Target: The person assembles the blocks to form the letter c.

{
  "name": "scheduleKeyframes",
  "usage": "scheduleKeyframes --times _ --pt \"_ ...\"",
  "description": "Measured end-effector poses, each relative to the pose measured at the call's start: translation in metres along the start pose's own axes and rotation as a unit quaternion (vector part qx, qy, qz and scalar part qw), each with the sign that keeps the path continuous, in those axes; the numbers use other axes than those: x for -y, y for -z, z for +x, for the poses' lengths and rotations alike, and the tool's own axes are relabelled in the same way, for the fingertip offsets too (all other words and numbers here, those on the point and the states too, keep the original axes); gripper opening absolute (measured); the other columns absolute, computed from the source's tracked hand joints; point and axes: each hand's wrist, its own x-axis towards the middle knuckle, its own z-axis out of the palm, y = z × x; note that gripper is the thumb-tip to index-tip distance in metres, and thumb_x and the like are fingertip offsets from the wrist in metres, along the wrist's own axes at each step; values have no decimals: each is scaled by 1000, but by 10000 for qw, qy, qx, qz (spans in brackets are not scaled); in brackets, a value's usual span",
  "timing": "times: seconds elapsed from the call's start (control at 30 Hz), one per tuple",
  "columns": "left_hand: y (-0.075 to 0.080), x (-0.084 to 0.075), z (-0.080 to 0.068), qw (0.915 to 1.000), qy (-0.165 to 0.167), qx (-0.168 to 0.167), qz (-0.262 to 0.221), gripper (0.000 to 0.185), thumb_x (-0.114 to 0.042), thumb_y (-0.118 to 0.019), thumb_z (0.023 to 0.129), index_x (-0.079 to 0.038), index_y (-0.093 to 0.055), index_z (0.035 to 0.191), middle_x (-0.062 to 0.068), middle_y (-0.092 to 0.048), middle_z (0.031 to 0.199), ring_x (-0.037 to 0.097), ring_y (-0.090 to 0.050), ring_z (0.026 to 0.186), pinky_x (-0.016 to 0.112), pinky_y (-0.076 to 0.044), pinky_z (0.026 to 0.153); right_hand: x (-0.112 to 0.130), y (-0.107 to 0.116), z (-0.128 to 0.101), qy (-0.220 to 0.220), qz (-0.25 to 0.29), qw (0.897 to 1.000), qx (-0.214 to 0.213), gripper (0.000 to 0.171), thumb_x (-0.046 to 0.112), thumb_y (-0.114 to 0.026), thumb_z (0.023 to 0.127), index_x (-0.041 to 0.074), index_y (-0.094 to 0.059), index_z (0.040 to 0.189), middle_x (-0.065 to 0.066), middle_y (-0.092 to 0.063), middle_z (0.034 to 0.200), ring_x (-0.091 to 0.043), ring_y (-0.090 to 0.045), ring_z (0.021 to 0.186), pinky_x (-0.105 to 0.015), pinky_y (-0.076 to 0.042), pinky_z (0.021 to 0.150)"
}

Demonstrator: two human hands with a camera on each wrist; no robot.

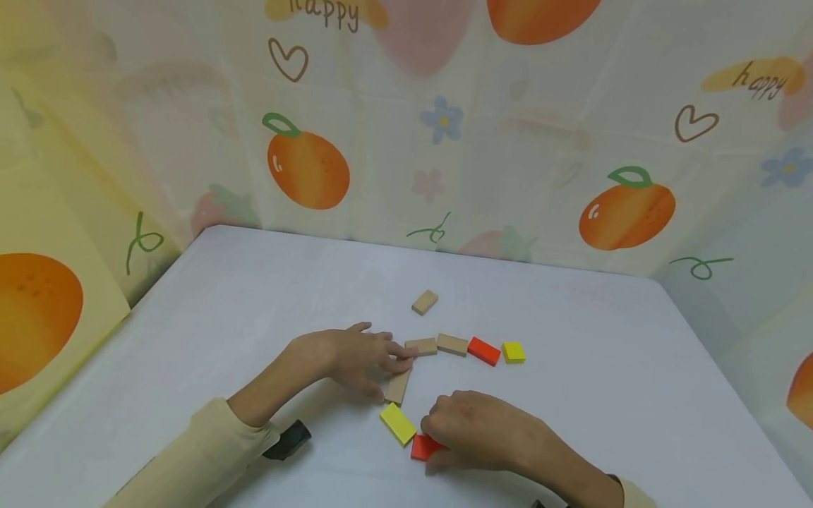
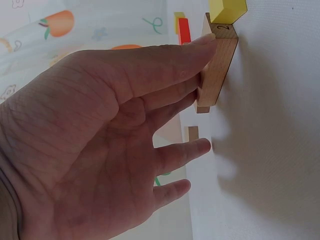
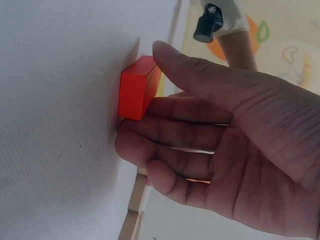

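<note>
My left hand (image 1: 358, 356) pinches a plain wooden block (image 1: 397, 386) lengthwise, thumb at its near end and fingers at the far end. Its other fingers stretch out loosely. Touching or nearly touching that near end is a yellow block (image 1: 398, 424), set at an angle. My right hand (image 1: 483, 427) holds a red block (image 3: 134, 95) on the white surface between thumb and fingers, just past the yellow one; the head view shows only part of it. From the left fingertips, two wooden blocks (image 1: 421, 346), another red block (image 1: 484, 351) and a yellow block (image 1: 514, 353) curve away rightward.
A single wooden block (image 1: 425, 302) lies behind the curve. The white tabletop (image 1: 603, 367) ends at a printed cloth backdrop (image 1: 381, 176) at the back, with more cloth at the sides. A black wrist device (image 1: 288, 440) sits at the left sleeve.
</note>
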Motion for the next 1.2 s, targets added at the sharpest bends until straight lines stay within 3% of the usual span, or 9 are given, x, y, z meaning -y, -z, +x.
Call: scheduleKeyframes --times 1.2 --pt "1 -1 1 9998 62 75 159 70 -43 -74 96 -34 -44 159 -17 -35 170 25 -31 162 58 -19 133 1 0 -2 10 28 9998 -171 23 40 -83 89 20 -74 95 13 -58 74 -1 -46 66 -13 -43 64"
